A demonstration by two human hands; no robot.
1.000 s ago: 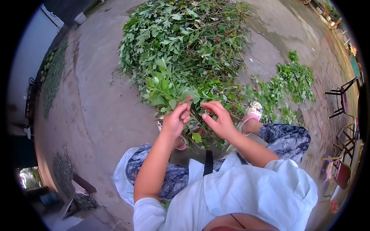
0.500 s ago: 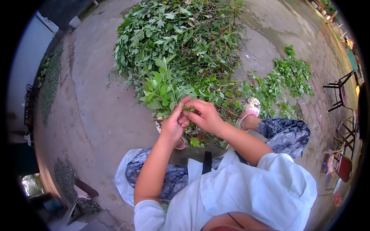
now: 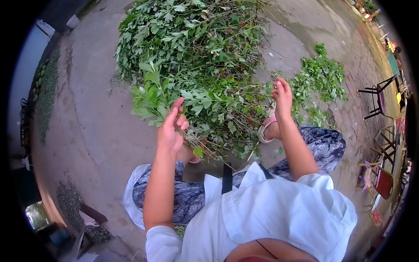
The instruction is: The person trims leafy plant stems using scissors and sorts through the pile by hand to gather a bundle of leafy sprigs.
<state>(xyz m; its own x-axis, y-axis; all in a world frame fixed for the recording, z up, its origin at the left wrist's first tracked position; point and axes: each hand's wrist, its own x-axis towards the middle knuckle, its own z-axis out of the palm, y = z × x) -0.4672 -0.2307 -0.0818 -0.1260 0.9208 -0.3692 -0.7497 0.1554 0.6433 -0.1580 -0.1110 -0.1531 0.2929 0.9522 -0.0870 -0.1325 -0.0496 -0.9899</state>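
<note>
My left hand (image 3: pixel 171 129) is closed around the stem of a leafy green sprig (image 3: pixel 153 94), whose leaves fan out up and left of my fingers. Its stem end runs down to the right past my palm, with a yellow-green leaf (image 3: pixel 198 151) beside it. Out to the right, my right hand (image 3: pixel 283 97) is raised with loosely bent fingers apart and nothing visible in them. It is close to a low heap of plucked green leaves (image 3: pixel 321 74). Between and beyond my hands lies a large pile of cut leafy stems (image 3: pixel 192 48).
My pink-strapped shoe (image 3: pixel 265 129) stands on the concrete between the big pile and the leaf heap. Folding chairs (image 3: pixel 384 183) line the right side. At the left, a strip of greenery (image 3: pixel 47 100) runs along the wall, and a white bucket (image 3: pixel 73 21) stands far back.
My hands have come apart. The right one swung right toward the leaf heap, while the left moved slightly left, keeping the sprig. The view shifted a little.
</note>
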